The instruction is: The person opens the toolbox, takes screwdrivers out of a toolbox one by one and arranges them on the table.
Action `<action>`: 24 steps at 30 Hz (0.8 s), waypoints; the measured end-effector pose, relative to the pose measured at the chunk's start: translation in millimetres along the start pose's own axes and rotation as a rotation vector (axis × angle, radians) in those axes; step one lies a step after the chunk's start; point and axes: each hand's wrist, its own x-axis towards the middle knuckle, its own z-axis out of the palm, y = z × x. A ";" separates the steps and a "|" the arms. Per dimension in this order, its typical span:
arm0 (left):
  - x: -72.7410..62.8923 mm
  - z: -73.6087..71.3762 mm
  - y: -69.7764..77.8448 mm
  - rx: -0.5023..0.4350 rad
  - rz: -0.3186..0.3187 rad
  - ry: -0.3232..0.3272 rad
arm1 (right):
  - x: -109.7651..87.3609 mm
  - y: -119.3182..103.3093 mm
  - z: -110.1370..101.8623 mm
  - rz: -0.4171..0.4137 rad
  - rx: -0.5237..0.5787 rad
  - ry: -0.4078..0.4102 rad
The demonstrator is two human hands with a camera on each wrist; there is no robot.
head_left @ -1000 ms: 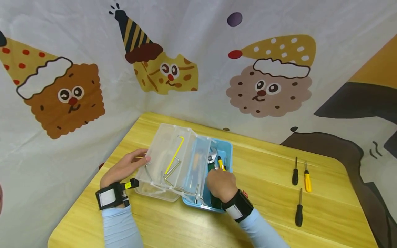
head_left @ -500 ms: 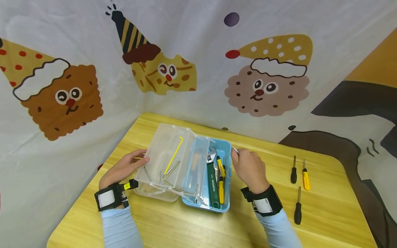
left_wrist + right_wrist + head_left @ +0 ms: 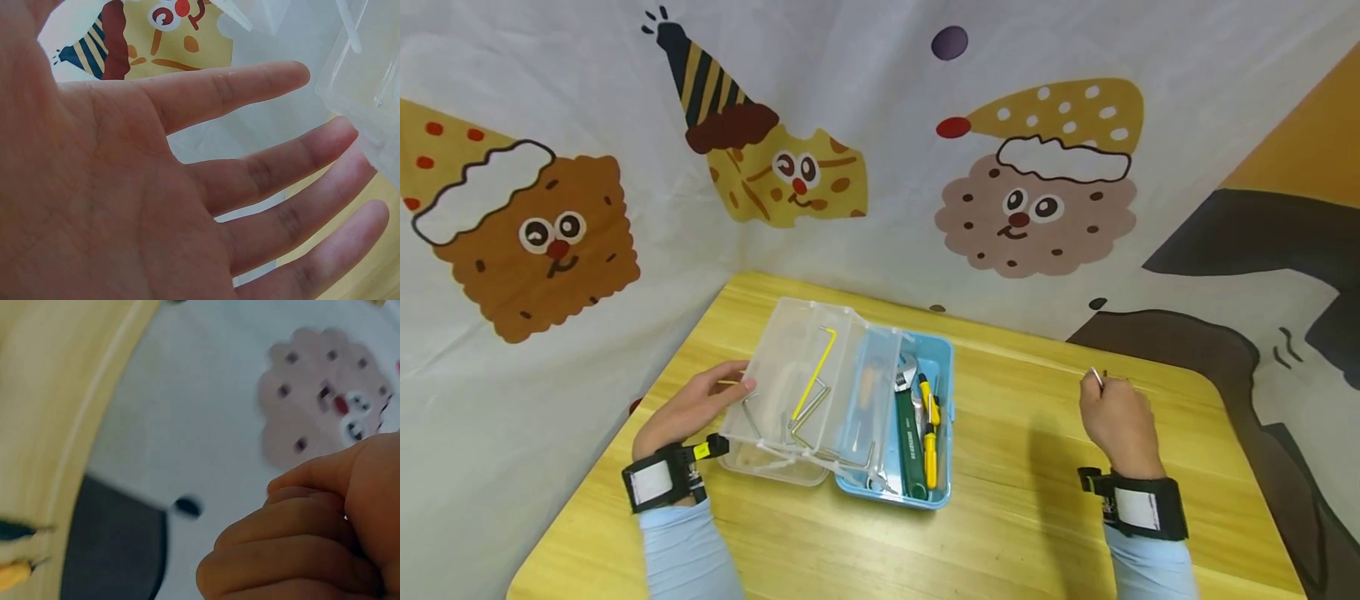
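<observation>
My right hand (image 3: 1118, 423) is a fist around a thin silvery metal tool (image 3: 1097, 379); only its tip shows, so its kind cannot be told. That hand is raised above the table's right side, and the tool is hidden in the right wrist view. My left hand (image 3: 698, 407) has its fingers stretched out, touching the edge of the clear plastic tray (image 3: 786, 367) of a toolbox. Hex keys lie in the tray, one of them a yellow hex key (image 3: 815, 375). The toolbox's blue base (image 3: 950, 450) holds a green-handled adjustable wrench (image 3: 912, 446) and yellow-handled screwdrivers (image 3: 931, 458).
Near the table edge in the right wrist view lie a dark-handled screwdriver (image 3: 15, 530) and a yellow-handled screwdriver (image 3: 14, 575). The right hand and arm cover the loose screwdrivers in the head view. A printed cloth (image 3: 895, 250) hangs behind the wooden table (image 3: 1000, 492).
My right hand has come up out of the toolbox with the silvery tool and travelled right, over the loose screwdrivers. The left hand stays at the tray's edge.
</observation>
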 end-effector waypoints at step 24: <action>3.1 2.7 2.1 -0.007 0.012 0.000 | -16.7 134.3 1.6 0.494 -0.224 -0.438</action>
